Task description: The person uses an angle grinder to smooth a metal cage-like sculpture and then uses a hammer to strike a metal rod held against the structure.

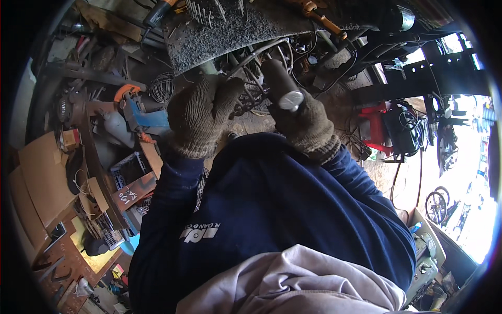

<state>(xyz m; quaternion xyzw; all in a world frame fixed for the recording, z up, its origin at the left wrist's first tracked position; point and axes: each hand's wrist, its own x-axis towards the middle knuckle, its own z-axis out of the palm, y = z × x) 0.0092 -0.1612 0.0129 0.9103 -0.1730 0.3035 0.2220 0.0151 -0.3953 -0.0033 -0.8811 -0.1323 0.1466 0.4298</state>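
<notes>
Both my hands wear grey-brown knit work gloves and are held in front of my body, below the edge of the workbench. My right hand (308, 123) is closed around a thick dark metal cylinder (281, 79) with a bright, round, flat end turned up toward me. Its far end points at the bench. My left hand (201, 115) is closed too, fingers curled and thumb toward the right. Dark chain-like links (246, 103) lie between the hands, by the left thumb. Whether the left hand grips them is hidden.
Grit covers the metal workbench (225, 39) ahead, with upright rods and an orange-handled tool (319, 18) on top. Cables hang under it. On the left are a blue and orange machine (144, 115) and cardboard (47, 183). A red stool (374, 128) stands at right.
</notes>
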